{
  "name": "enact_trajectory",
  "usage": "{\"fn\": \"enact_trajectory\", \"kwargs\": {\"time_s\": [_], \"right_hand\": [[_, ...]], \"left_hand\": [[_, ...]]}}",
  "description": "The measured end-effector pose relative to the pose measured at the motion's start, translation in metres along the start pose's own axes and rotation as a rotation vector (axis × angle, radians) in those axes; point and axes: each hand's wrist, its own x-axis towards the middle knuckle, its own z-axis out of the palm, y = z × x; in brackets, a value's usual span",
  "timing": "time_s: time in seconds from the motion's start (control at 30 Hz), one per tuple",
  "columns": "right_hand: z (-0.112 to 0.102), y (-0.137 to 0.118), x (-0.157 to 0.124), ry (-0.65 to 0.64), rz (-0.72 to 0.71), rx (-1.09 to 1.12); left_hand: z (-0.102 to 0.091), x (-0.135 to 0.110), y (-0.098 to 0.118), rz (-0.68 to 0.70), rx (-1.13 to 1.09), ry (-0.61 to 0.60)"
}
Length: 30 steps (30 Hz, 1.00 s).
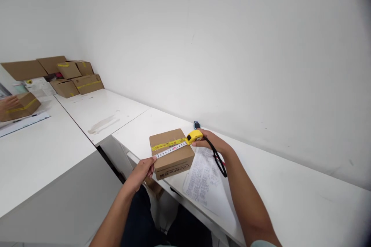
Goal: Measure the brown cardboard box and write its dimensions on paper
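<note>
A small cardboard box (174,158) with yellow packing tape stands on the white table in front of me. My right hand (207,141) is closed around a yellow tape measure (194,136) at the box's right edge, and a black wrist strap (218,158) hangs from it. The white measuring blade (171,149) runs across the box top. At the left edge, my left hand (145,168) pinches the blade's end against the box. A sheet with handwriting (203,181) lies beside the box, partly under my right forearm.
A dark blue object (197,124) lies near the wall behind the tape measure. Several cardboard boxes (87,83) are stacked on the far-left table. Another person's hand (10,103) rests on a taped box (24,107) at the left. A gap separates the tables.
</note>
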Motion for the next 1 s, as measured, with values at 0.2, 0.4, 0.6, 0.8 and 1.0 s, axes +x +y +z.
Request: {"fn": "enact_trajectory", "kwargs": {"time_s": [0.2,0.4,0.6,0.8,1.0], "right_hand": [[-0.031,-0.002,-0.019,0.083,0.080,-0.088],[-0.011,-0.008,-0.012,0.113,0.069,-0.172],[-0.013,-0.008,-0.015,0.047,0.190,-0.105],[-0.011,-0.038,-0.031,0.074,0.179,-0.218],[0.003,-0.103,-0.108,0.229,-0.367,-0.325]], "left_hand": [[0.001,0.000,0.004,-0.006,-0.039,0.002],[-0.004,0.004,0.006,-0.027,-0.027,-0.029],[-0.001,-0.003,0.007,-0.043,-0.050,-0.043],[0.000,-0.013,0.023,0.106,0.071,-0.003],[-0.029,-0.072,0.028,0.334,0.166,0.023]]}}
